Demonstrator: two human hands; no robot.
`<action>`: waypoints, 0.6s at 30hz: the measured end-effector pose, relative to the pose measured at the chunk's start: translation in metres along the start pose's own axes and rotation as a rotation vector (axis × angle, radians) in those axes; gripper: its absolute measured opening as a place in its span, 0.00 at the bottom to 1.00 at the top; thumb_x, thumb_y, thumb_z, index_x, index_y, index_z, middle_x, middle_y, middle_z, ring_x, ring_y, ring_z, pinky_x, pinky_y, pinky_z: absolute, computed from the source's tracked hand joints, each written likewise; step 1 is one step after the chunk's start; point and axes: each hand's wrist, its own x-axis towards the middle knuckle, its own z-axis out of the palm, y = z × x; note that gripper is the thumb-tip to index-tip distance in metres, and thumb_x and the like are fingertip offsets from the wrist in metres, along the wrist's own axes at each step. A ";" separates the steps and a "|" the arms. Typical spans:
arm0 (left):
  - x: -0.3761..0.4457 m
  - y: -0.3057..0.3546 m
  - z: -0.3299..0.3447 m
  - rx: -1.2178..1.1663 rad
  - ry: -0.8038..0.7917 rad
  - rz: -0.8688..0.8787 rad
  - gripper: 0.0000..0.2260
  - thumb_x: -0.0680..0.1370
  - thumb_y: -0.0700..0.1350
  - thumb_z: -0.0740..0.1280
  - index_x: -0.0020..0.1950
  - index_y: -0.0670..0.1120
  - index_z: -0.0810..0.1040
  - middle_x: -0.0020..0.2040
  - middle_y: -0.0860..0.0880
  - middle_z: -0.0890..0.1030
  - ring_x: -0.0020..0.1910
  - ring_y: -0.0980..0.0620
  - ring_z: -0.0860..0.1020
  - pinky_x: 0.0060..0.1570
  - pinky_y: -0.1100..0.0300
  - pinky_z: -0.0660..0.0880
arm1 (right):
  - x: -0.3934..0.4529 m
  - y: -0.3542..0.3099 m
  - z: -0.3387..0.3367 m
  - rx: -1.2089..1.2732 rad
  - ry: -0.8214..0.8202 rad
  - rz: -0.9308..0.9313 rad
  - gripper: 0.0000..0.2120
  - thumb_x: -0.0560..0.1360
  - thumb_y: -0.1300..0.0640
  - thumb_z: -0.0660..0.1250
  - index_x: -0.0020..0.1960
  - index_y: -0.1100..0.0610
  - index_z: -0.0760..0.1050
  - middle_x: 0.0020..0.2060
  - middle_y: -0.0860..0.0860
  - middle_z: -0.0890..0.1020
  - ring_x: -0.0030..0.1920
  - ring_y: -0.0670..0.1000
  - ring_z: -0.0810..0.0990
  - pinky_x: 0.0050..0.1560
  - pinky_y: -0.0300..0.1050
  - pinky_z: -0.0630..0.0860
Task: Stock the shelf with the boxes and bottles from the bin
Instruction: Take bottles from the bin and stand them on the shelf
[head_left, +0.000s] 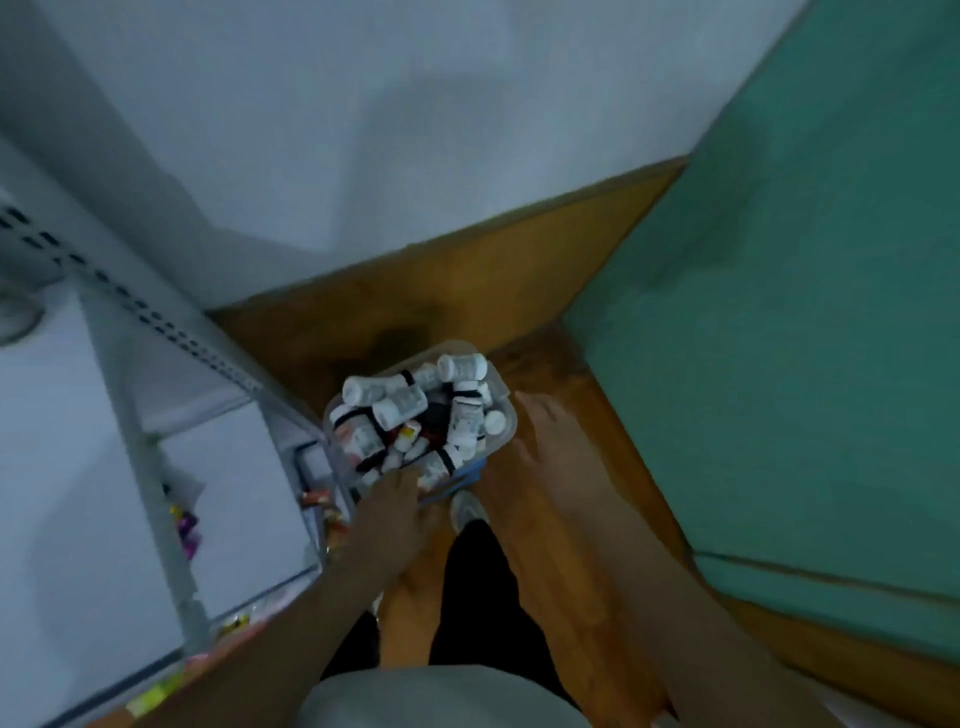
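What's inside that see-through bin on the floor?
The bin is piled with white-capped bottles. The left hand reaches in at its near edge. Whatever lies under the top bottles is covered, so boxes cannot be confirmed.

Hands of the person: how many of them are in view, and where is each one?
2. The left hand is at the near edge of the bin, touching the bottles. The right hand is blurred, beside the bin's right side.

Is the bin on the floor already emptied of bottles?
No. The clear bin on the floor is piled with white-capped bottles, and the left hand reaches into its near end.
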 end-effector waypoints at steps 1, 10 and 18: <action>0.006 -0.003 0.003 -0.011 0.025 -0.038 0.24 0.80 0.53 0.63 0.74 0.44 0.66 0.65 0.43 0.73 0.59 0.41 0.75 0.53 0.51 0.73 | 0.018 0.012 0.005 -0.018 -0.062 -0.055 0.24 0.77 0.59 0.66 0.73 0.56 0.67 0.67 0.56 0.72 0.64 0.58 0.73 0.63 0.51 0.72; 0.063 -0.010 0.055 0.166 0.007 -0.262 0.30 0.74 0.50 0.61 0.74 0.39 0.66 0.69 0.36 0.70 0.67 0.35 0.70 0.61 0.41 0.72 | 0.139 0.080 0.087 -0.577 -0.475 -0.740 0.29 0.64 0.66 0.76 0.64 0.59 0.78 0.65 0.58 0.77 0.65 0.63 0.76 0.59 0.59 0.77; 0.123 -0.020 0.103 0.276 0.056 -0.357 0.28 0.76 0.47 0.66 0.75 0.45 0.64 0.69 0.43 0.70 0.69 0.42 0.68 0.65 0.49 0.66 | 0.168 0.114 0.150 -0.665 -0.470 -1.018 0.15 0.72 0.64 0.65 0.57 0.62 0.81 0.54 0.61 0.82 0.60 0.65 0.79 0.61 0.61 0.76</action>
